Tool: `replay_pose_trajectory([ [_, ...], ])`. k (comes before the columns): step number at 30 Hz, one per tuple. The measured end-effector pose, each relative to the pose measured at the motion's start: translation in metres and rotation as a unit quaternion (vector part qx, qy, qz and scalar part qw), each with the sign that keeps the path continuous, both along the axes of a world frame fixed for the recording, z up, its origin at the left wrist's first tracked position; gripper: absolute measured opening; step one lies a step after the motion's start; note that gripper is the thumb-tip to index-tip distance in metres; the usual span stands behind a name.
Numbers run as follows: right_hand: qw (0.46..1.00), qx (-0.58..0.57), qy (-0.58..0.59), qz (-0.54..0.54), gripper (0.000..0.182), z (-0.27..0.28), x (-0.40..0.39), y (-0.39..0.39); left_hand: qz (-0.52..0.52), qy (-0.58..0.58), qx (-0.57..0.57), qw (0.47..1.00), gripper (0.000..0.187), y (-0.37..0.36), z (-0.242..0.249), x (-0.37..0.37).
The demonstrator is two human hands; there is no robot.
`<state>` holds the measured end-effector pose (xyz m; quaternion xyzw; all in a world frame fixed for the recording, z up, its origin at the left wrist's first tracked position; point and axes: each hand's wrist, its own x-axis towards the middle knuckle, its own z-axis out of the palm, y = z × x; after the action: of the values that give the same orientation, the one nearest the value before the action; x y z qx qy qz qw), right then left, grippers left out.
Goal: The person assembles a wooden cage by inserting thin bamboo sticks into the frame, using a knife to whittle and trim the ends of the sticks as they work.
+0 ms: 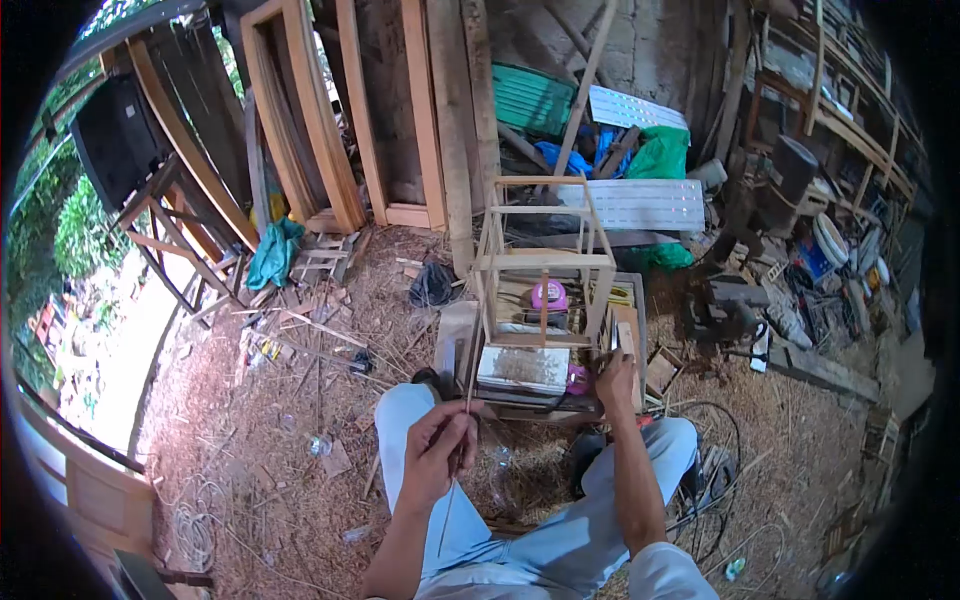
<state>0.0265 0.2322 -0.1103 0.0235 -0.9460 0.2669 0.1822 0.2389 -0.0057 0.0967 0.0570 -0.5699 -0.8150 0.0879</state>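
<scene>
Pinched between thumb and fingers, a thin wooden stick is in my left hand, slanting up and down above my left leg. My right hand is closed at the lower end of a flat pale piece of wood, by the right side of a low work box. On this box stands a small open frame of wooden strips, upright, just ahead of both hands. Inside and under it are a pink round object and a worn white block.
Large wooden frames lean on the back wall. A bench vise-like machine stands to the right, near a wooden beam. Black cable loops by my right leg. Shavings and offcuts cover the ground.
</scene>
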Motion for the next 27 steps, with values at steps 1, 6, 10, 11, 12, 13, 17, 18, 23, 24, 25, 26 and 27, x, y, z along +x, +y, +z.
replay_pose_trajectory([
  [1, 1.0, -0.008, -0.001, -0.03, 0.031, 0.001, -0.001, 0.0, -0.027, -0.003, 0.037, 0.999, 0.024, -0.007, -0.003, 0.0],
  [6, 0.996, 0.013, -0.025, -0.089, 0.031, -0.001, 0.003, 0.014, -0.071, 0.003, 0.122, 0.99, 0.027, -0.027, -0.015, -0.005],
  [10, 0.981, -0.057, 0.03, -0.181, 0.036, 0.041, 0.015, 0.01, -0.102, -0.008, 0.13, 0.986, 0.032, -0.03, -0.039, -0.017],
  [11, 0.974, -0.169, 0.014, -0.152, 0.027, 0.06, 0.025, 0.009, -0.123, -0.016, 0.161, 0.979, 0.036, -0.029, -0.049, -0.021],
  [12, 0.974, -0.165, 0.014, -0.156, 0.027, 0.057, 0.029, 0.009, -0.126, -0.017, 0.165, 0.978, 0.036, -0.027, -0.056, -0.028],
  [13, 0.972, -0.216, 0.068, -0.064, 0.022, 0.052, 0.034, 0.009, -0.167, -0.037, 0.146, 0.974, 0.037, -0.021, -0.061, -0.036],
  [17, 0.973, -0.183, 0.076, 0.119, 0.018, 0.035, 0.082, -0.015, -0.294, -0.098, 0.089, 0.947, 0.04, 0.012, -0.094, -0.072],
  [18, 0.975, -0.157, 0.038, 0.152, 0.023, 0.039, 0.089, -0.022, -0.315, -0.112, 0.064, 0.94, 0.039, 0.021, -0.106, -0.08],
  [23, 0.979, -0.034, 0.022, 0.2, 0.022, 0.052, 0.09, -0.038, -0.303, -0.169, 0.107, 0.932, 0.047, 0.039, -0.124, -0.079],
  [24, 0.98, -0.046, 0.02, 0.191, 0.022, 0.044, 0.089, -0.036, -0.31, -0.178, 0.096, 0.929, 0.047, 0.04, -0.123, -0.078],
  [25, 0.979, -0.025, 0.021, 0.199, 0.022, 0.037, 0.086, -0.035, -0.312, -0.181, 0.117, 0.925, 0.048, 0.042, -0.121, -0.076],
  [26, 0.977, -0.002, 0.022, 0.211, 0.023, 0.03, 0.085, -0.034, -0.311, -0.183, 0.139, 0.922, 0.048, 0.044, -0.119, -0.074],
  [27, 0.98, 0.008, 0.044, 0.194, 0.02, 0.032, 0.082, -0.036, -0.316, -0.182, 0.132, 0.922, 0.048, 0.045, -0.116, -0.07],
])
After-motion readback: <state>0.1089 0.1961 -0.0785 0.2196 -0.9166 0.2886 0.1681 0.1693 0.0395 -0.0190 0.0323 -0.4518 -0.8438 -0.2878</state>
